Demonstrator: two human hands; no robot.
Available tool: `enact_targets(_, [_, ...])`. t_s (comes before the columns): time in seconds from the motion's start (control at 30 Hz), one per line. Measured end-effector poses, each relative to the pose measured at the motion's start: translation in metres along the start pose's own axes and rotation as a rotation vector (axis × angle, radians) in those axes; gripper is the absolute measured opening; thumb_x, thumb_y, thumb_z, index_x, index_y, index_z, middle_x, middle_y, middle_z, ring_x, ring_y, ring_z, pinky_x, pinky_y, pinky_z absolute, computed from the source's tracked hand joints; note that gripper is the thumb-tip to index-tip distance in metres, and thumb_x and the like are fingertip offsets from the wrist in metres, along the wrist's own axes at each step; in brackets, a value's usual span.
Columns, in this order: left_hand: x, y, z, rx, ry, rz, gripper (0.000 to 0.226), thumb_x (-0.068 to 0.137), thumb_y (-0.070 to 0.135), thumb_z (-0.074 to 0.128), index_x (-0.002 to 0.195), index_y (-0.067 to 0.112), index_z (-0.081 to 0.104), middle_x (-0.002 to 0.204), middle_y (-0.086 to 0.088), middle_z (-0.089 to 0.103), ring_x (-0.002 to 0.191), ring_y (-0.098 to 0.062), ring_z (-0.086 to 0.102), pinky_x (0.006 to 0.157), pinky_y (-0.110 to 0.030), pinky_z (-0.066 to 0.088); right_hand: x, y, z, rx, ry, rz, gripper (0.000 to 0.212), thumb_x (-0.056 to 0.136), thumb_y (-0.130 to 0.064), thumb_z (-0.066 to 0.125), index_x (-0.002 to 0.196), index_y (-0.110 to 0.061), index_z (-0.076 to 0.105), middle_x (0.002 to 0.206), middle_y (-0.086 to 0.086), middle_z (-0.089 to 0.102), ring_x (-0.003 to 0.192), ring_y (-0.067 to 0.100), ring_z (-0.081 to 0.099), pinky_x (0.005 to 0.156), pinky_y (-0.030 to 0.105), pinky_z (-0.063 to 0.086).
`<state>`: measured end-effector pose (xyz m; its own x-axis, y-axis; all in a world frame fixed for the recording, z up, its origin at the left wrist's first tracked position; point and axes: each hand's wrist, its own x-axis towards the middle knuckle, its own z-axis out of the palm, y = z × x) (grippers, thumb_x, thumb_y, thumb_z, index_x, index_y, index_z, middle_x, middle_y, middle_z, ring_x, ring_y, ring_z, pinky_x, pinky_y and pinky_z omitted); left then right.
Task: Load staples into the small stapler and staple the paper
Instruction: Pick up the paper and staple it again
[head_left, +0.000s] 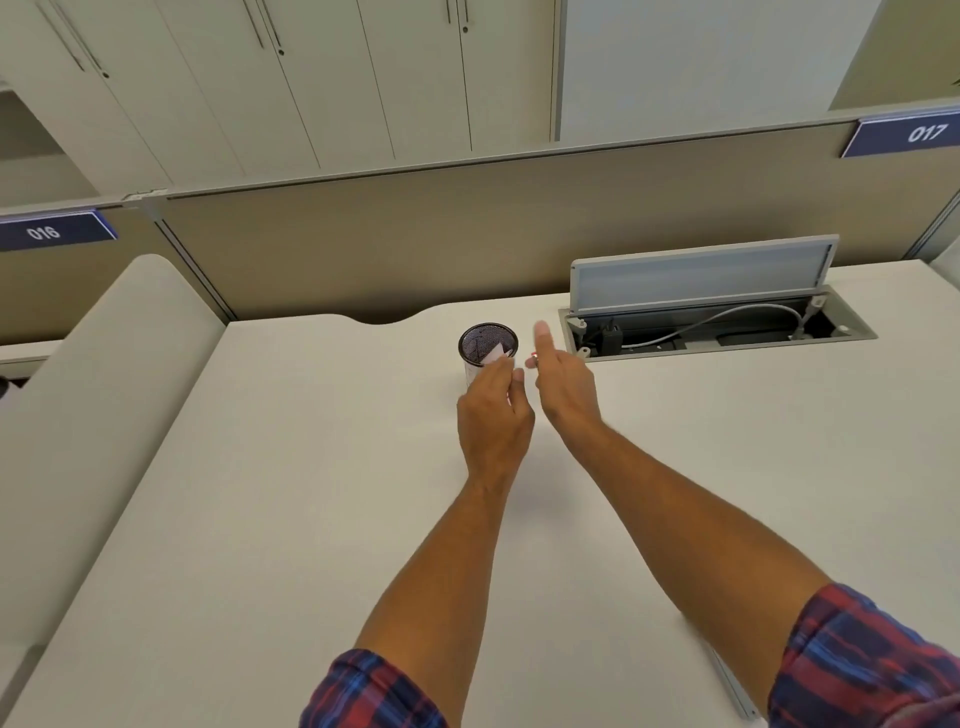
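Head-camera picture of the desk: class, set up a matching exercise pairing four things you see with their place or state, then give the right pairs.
Things:
1. black mesh pen cup
2. grey flip-up cable box lid
3. left hand
4. right hand

Places or states:
A. raised open at the desk's back
B. forefinger stretched forward
C. pinches white paper at the cup
D. stands on the white desk, paper poking from it

Pairs: 1-D, 2-A, 3-C, 4-B
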<state>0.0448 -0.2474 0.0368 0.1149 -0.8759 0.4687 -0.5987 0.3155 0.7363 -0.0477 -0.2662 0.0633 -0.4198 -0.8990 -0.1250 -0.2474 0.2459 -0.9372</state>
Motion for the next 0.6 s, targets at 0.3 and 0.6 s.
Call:
enact_targets(0.3, [-0.082, 0.034, -0.001, -0.242, -0.135, -0.293, 0.029, 0.099, 0.045, 0.057, 0.112, 0.028, 0.076, 0.094, 0.02, 0.071, 0.082, 0.006, 0.065, 0.072, -0.016, 0.054, -0.071, 0.047, -0.032, 0.16, -0.066, 0.247, 0.061, 0.108, -0.055, 0.022, 0.114, -0.018, 0.07, 0.106, 0.002, 0.072, 0.102, 0.02, 0.068, 0.098, 0.036, 0.055])
enact_targets(0.6, [-0.161, 0.052, -0.018, -0.241, -0.281, -0.511, 0.029, 0.098, 0.028, 0.063, 0.123, 0.016, 0.073, 0.103, 0.011, 0.076, 0.088, -0.002, 0.068, 0.082, -0.016, 0.051, -0.142, 0.104, -0.074, -0.084, -0.047, 0.094, 0.036, 0.102, -0.018, 0.045, 0.075, -0.011, 0.067, 0.073, 0.007, 0.069, 0.066, 0.016, 0.059, 0.062, 0.031, 0.047])
